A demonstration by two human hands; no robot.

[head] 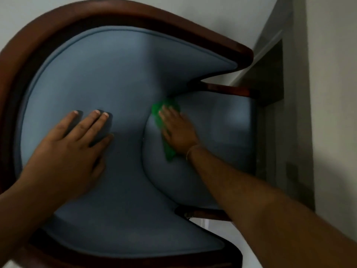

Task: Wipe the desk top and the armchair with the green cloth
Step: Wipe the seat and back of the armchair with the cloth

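Note:
The armchair (119,70) fills the head view, seen from above: blue upholstery in a dark wooden frame. My left hand (71,144) lies flat with spread fingers on the curved blue backrest. My right hand (177,130) presses the green cloth (164,120) flat onto the blue seat cushion (222,132), close to the seam where seat meets backrest. The cloth shows beyond my fingertips and along the left side of my palm; the rest is hidden under the hand. The desk top is out of view.
A pale wall (332,93) runs down the right side, with a dark recess (270,74) beside the chair's wooden arm (231,89). Light floor (208,227) shows below the seat's front edge.

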